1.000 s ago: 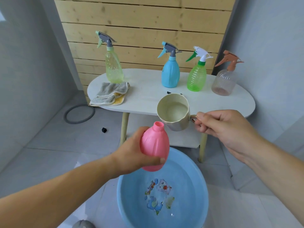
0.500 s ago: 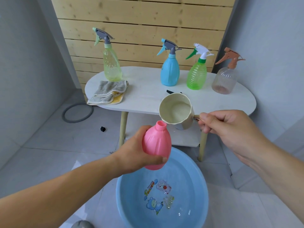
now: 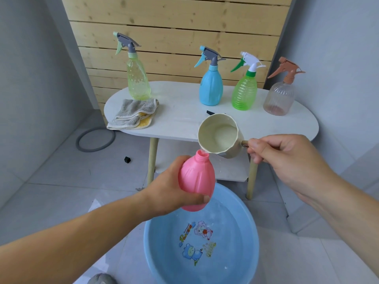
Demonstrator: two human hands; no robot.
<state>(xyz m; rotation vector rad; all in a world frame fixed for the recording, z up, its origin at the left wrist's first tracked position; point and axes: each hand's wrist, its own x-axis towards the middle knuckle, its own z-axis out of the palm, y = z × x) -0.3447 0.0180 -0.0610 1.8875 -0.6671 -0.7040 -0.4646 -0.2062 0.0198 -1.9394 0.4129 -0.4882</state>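
Left hand (image 3: 170, 189) and right hand (image 3: 287, 160), both in curled grips.

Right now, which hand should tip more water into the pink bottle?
Right. The right hand grips the cup by its handle, lip tilted at the open neck of the pink bottle. The left hand holds it above the blue basin, likely just steadying.

Along the back of the white tabletop (image 3: 184, 111) stand four spray bottles: a pale yellow-green one (image 3: 137, 83) at the left, then, well apart, a blue one (image 3: 211, 89), a ribbed green one (image 3: 244, 93) and a clear one with a brown trigger (image 3: 280, 99). A folded grey towel (image 3: 135, 112) lies just in front of the yellow-green bottle. On the floor sit a grey ring (image 3: 95, 140), a small black block (image 3: 127, 159) and a blue basin (image 3: 162, 253) with cartoon prints.
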